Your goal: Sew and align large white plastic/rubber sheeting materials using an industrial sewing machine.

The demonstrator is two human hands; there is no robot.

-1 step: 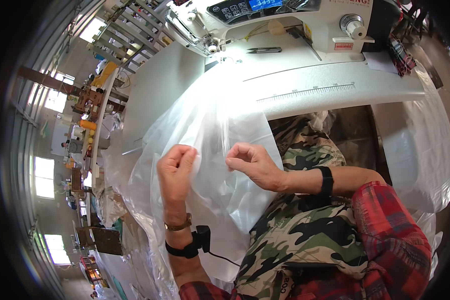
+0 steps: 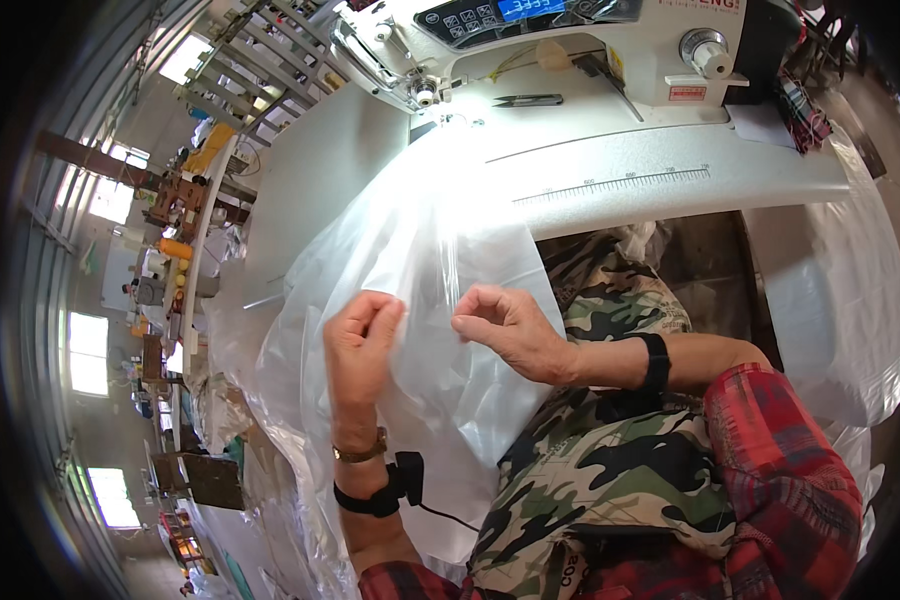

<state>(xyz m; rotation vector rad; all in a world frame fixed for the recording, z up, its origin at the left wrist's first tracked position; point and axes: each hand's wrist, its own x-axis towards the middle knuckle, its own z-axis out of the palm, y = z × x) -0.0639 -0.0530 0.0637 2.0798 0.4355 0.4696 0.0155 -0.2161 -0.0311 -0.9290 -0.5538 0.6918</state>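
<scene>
A translucent white plastic sheet hangs from the sewing machine's bed over the front edge and down across my lap. At its left part my left hand pinches a fold, thumb against fingers. My right hand is closed in a pinch on the sheet's folded strip, a little to the right. The sheet's far end runs up to the needle area of the white sewing machine, where bright lamp glare hides detail.
Thread snips lie on the machine bed near a ruler scale. More plastic sheeting hangs at the right. On the left stands a long table with cones and tools. A thin cable runs from my left wrist strap.
My left hand has shifted slightly to the right, closer to my right hand, pulling the fold with it. The right hand stays in place.
</scene>
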